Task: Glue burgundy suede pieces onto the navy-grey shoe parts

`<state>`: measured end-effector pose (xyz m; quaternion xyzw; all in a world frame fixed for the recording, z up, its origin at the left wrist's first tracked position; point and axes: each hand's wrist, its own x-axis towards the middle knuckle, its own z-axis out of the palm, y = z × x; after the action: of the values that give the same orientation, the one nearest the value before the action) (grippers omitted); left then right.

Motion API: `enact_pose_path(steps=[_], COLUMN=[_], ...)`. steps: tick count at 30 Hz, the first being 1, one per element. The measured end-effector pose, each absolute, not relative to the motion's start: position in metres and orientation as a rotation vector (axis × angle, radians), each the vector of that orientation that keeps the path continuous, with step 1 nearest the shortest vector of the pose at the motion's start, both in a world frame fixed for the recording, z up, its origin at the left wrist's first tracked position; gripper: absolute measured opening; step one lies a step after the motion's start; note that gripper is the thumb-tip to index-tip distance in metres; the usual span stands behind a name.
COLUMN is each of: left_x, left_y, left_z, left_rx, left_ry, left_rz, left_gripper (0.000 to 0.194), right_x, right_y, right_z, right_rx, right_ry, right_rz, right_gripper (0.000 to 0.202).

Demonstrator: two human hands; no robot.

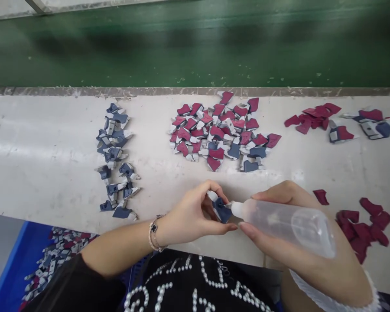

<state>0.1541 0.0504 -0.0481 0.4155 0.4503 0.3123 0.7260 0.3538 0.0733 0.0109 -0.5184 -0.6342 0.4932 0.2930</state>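
My left hand (195, 212) pinches a small dark blue and white plastic part (221, 209) between thumb and fingers, above the table's near side. In my right hand (273, 216) lies a translucent squeeze bottle (286, 223), tilted sideways with its white cap towards the left. The bottle's thin tip meets or nearly meets the blue face of the part; exact contact is too small to tell. Beyond my hands lies a cluster of part assemblies (214, 132), most topped with dark red pieces and a few showing blue.
Blue-and-white parts (113, 151) form a column on the left of the white table (52, 160). Loose red pieces lie at the far right (315, 117) and near right (364, 227), beside a few assemblies (373, 123). A blue bin (17, 260) of parts stands lower left; a green belt (195, 47) runs behind.
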Motion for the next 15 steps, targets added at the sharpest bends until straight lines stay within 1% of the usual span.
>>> enact_pose_path(steps=[4,10,15], left_x=[0.1525,0.1517,0.1518], left_y=[0.0517,0.0528,0.0534], left_z=[-0.0438,-0.0425,-0.0432], left_rx=[0.945,0.991,1.005], left_ry=[0.994,0.995,0.989], left_rz=[0.683,0.71,0.708], left_gripper=[0.044,0.044,0.04], right_x=[0.3536,0.3542,0.3538], right_y=[0.0772,0.0757,0.0762], right_z=[0.0083,0.0133,0.0147], right_rx=[-1.281,-1.304,-1.259], right_ry=[-1.814,-1.819,-1.937], right_rz=[1.234,1.242,1.186], right_gripper=[0.022,0.021,0.023])
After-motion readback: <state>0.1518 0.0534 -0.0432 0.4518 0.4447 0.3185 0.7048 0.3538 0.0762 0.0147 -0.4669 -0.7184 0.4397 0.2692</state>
